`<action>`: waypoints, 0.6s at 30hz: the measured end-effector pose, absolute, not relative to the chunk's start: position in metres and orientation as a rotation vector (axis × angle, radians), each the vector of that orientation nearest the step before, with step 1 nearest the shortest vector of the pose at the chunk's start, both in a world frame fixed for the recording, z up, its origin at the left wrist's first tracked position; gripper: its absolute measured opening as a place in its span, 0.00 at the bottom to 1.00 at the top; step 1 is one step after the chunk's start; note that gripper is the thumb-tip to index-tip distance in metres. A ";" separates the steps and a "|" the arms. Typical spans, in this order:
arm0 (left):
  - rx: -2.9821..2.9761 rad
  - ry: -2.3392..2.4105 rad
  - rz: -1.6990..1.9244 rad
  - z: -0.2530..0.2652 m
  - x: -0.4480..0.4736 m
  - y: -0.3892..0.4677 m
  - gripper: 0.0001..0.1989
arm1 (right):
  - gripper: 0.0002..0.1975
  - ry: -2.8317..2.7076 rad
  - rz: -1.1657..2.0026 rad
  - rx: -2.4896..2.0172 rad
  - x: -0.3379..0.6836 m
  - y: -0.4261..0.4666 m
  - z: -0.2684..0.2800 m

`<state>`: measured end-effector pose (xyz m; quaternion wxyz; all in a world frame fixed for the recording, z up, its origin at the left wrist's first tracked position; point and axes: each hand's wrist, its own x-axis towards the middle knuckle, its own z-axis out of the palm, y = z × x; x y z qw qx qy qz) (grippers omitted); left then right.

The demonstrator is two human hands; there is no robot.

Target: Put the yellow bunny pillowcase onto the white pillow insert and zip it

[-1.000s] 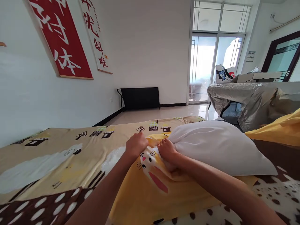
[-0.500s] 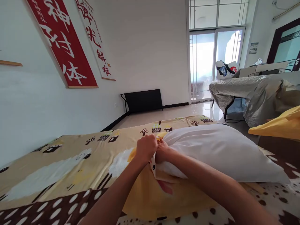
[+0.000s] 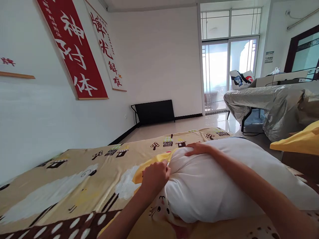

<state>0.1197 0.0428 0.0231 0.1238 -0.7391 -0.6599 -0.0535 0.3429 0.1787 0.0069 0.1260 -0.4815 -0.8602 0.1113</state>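
A plump white pillow (image 3: 224, 172) lies across the bed, its left end partly inside a yellow pillowcase (image 3: 143, 167) with a printed animal face. My left hand (image 3: 156, 176) is closed on the pillowcase's edge, right at the pillow's left end. On the far upper side of the pillow rests my right hand (image 3: 199, 149), fingers stretched out and lying on the white fabric. Beneath them spreads a beige blanket (image 3: 99, 179) with sheep and mushroom prints. My left forearm hides part of the pillowcase.
Another piece of yellow cloth (image 3: 299, 137) sticks in from the right, above a brown box. Farther back stands a table under plastic sheeting (image 3: 264, 96). A black folded panel (image 3: 156, 112) leans by the wall, and glass doors (image 3: 216, 73) are behind.
My right hand has left the pillowcase opening and moved up and right onto the pillow, opening its fingers. The pillow's left end now bulges lower. My left hand keeps its grip, slightly lower.
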 end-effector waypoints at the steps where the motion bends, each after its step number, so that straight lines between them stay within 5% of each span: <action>1: -2.152 -1.932 -0.133 0.021 0.120 0.048 0.13 | 0.35 -2.491 0.298 -1.408 0.340 0.176 0.000; 13: -2.092 -1.872 -0.242 0.046 0.129 0.096 0.16 | 0.20 -2.605 -0.618 -1.260 0.293 0.065 0.020; 18: -2.093 -1.821 -0.367 0.069 0.150 0.086 0.14 | 0.17 -2.617 -0.764 -1.208 0.275 0.037 0.019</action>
